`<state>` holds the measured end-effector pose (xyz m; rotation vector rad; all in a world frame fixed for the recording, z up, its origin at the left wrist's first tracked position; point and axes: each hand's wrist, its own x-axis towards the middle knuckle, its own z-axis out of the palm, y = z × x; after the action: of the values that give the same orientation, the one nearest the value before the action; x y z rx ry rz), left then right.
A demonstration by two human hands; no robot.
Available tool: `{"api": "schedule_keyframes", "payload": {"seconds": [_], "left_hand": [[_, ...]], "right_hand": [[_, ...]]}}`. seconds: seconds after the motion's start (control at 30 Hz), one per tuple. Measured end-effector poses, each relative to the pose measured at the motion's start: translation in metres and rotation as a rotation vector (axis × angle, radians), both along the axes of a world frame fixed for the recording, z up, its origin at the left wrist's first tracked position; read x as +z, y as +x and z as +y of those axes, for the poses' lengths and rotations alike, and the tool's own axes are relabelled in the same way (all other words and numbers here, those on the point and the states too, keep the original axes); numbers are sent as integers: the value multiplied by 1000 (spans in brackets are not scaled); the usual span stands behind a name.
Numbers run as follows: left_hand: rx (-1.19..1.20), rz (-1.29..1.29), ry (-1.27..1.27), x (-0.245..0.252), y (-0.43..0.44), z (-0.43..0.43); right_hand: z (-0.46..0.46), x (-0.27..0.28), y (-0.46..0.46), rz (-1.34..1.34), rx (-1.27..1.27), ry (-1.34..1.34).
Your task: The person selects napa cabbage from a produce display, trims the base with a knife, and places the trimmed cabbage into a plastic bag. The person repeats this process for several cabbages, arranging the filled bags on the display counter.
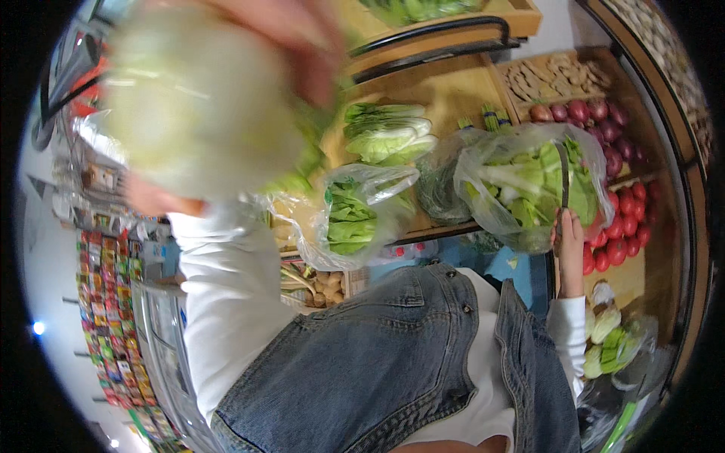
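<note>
Close to the camera, a blurred, pale, cabbage-like vegetable (192, 107) fills the upper left, with green leaves behind it. My left hand (164, 195) is at its lower edge, mostly hidden behind it, and appears to hold it. Blurred fingers (283, 34) also touch it at the top; I cannot tell whose they are. On the right, my right hand (568, 229) is closed around a thin dark strip (563, 170) at the side of a clear plastic bag (476, 170) of leafy greens (527, 181). A second clear bag (391, 226) with greens (351, 218) lies in front of me.
Long leafy heads (388, 133) lie on the wooden shelf (453, 79). Ginger (552, 76), red onions (609, 130) and tomatoes (620, 226) occupy bins at right. Brown root vegetables (325, 289) sit below the shelf. A black rail (436, 34) crosses the top. Packaged goods (110, 317) hang at left.
</note>
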<state>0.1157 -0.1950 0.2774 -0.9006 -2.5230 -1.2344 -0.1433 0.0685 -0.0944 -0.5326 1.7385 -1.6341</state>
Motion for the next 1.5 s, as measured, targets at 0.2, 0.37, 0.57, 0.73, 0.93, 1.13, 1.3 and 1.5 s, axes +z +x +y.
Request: {"api": "schedule_keyframes", "payload": {"seconds": [0.2, 0.37, 0.57, 0.73, 0.93, 1.13, 1.3, 1.5], "left_hand": [[886, -98, -529, 32, 61, -44], [1016, -181, -926, -63, 58, -165], [1091, 22, -931, -138, 80, -215], [1279, 44, -675, -168, 117, -157], [828, -699, -377, -294, 170, -42], [957, -1354, -628, -368, 243, -13], [938, -1310, -637, -403, 226, -26], [879, -1147, -686, -489, 166, -33]], "right_hand": [[-16, 18, 20, -5, 30, -74], [-18, 26, 48, -92, 17, -111], [-36, 54, 86, -126, 293, -92], [-92, 66, 137, -483, 498, -116], [-202, 54, 186, -970, 613, -240], [-230, 105, 181, -542, 777, -414], [-214, 109, 191, -245, 902, -291], [-189, 106, 189, -310, 883, -307]]}}
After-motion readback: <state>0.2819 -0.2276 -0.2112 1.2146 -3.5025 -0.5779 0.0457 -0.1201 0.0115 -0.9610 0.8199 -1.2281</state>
